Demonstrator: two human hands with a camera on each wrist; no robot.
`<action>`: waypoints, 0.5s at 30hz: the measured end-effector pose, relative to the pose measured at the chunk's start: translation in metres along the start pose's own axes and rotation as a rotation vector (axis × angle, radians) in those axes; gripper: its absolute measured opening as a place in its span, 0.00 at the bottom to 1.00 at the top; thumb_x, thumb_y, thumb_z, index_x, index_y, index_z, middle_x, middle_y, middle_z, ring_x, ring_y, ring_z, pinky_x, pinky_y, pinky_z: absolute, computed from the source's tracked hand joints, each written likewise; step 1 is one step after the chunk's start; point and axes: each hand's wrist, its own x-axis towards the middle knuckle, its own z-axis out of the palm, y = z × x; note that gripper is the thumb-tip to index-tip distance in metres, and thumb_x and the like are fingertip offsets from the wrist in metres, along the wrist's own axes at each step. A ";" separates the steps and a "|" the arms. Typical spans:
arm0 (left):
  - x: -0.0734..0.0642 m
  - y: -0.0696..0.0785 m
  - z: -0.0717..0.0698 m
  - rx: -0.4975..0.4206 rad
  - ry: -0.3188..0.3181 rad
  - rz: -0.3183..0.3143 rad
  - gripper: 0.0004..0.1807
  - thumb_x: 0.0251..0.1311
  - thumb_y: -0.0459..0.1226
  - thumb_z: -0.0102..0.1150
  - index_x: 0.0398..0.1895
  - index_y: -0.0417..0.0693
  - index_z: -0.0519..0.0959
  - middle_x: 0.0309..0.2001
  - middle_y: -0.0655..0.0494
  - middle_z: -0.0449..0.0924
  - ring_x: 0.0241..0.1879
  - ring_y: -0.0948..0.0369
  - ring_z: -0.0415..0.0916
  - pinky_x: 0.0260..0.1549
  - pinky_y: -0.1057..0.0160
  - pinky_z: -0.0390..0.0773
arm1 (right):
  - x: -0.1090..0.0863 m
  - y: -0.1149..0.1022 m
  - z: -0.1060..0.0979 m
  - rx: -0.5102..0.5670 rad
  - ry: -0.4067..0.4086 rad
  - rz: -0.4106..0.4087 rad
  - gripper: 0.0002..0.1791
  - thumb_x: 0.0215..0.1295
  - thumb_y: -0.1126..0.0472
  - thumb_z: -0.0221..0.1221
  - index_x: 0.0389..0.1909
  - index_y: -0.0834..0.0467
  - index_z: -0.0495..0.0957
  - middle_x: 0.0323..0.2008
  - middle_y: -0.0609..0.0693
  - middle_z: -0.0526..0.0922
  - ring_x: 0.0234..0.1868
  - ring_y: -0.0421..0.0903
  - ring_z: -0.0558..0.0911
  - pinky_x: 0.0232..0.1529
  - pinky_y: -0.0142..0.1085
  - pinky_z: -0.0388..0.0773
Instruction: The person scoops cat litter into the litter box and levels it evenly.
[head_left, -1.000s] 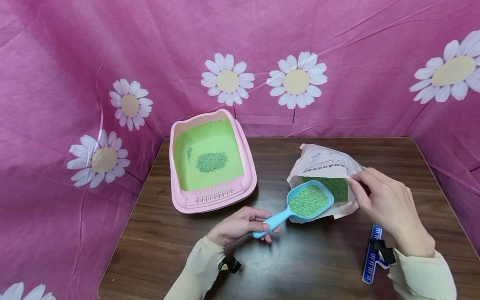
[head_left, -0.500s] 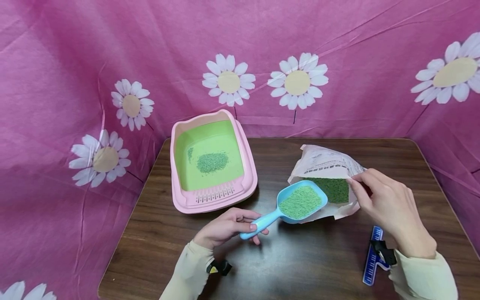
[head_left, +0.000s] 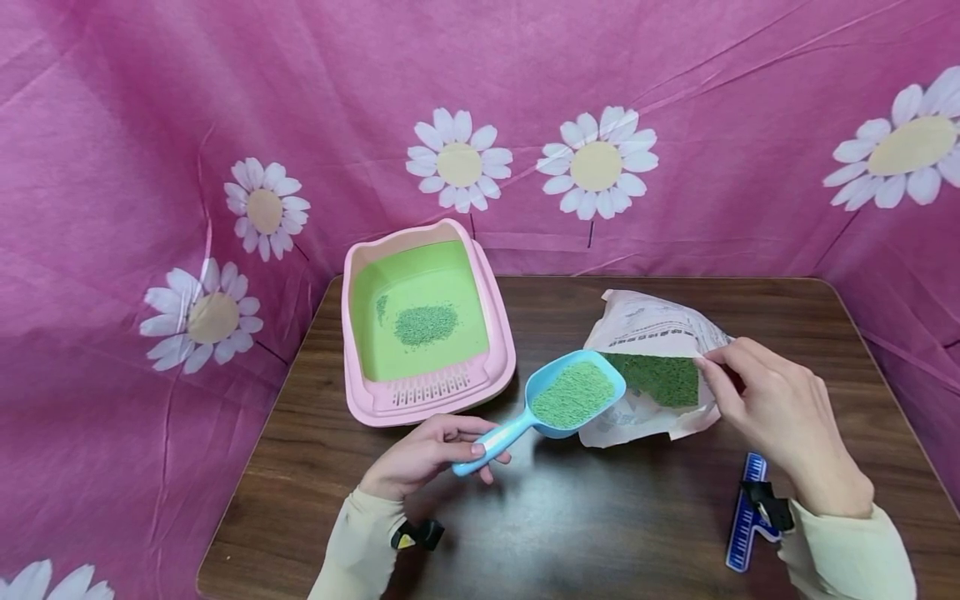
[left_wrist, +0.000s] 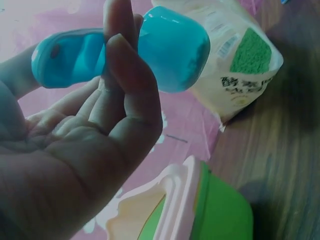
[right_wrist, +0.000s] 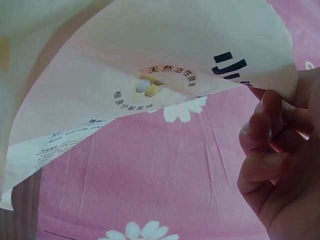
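Observation:
My left hand (head_left: 427,457) grips the handle of a light blue scoop (head_left: 546,429) heaped with green cat litter pellets (head_left: 573,395). In the left wrist view, the fingers curl round the scoop's handle (left_wrist: 70,57). The scoop hangs over the table just left of a white litter bag (head_left: 651,321), whose mouth faces me and shows green litter inside. At the bag's right edge, my right hand (head_left: 783,417) pinches the rim between thumb and fingers. Part of the bag's printed side (right_wrist: 150,65) fills the upper right wrist view.
A pink and green litter box (head_left: 491,367) stands at the back left, with a small patch of litter on its floor. A blue bag clip (head_left: 742,525) lies near my right wrist. Flowered pink cloth (head_left: 360,83) hangs behind the brown table (head_left: 570,525).
My left hand has moved left, drawing the full scoop away from the bag's mouth. The right hand keeps its pinch on the bag's rim and has hardly moved.

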 end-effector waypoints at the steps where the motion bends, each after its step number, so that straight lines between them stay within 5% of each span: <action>1: -0.002 0.000 -0.001 0.001 0.003 0.007 0.22 0.68 0.31 0.48 0.62 0.28 0.67 0.45 0.55 0.85 0.36 0.64 0.83 0.41 0.70 0.75 | 0.000 0.000 0.000 0.000 0.001 -0.002 0.03 0.56 0.61 0.64 0.27 0.53 0.80 0.22 0.42 0.75 0.16 0.37 0.66 0.14 0.37 0.60; 15: -0.024 0.006 -0.019 -0.048 0.021 0.102 0.21 0.68 0.28 0.45 0.61 0.25 0.66 0.47 0.54 0.85 0.37 0.63 0.84 0.44 0.69 0.77 | 0.000 -0.001 -0.001 0.006 -0.011 0.016 0.03 0.56 0.61 0.64 0.26 0.53 0.79 0.23 0.41 0.74 0.16 0.37 0.66 0.14 0.36 0.60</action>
